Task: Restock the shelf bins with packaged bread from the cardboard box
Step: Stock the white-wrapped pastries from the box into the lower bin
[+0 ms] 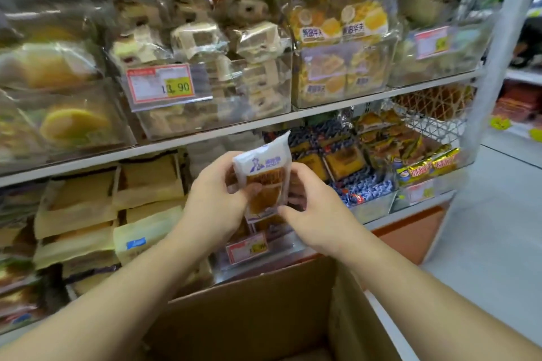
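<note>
A white packet of brown bread (264,182) with purple print stands upright in front of the lower shelf. My left hand (217,199) grips its left side, fingers curled behind and thumb in front. My right hand (313,208) pinches its right lower edge. Below my arms the cardboard box (264,311) stands open; its inside is mostly hidden by its wall. Straight behind the packet sits a clear shelf bin (258,249) with a red price tag.
Clear bins of wrapped cakes (211,88) fill the upper shelf. Yellow paper bread packs (88,214) are stacked at the lower left, blue and gold snack packs (366,179) at the lower right. A grey shelf post (495,53) and an aisle floor lie to the right.
</note>
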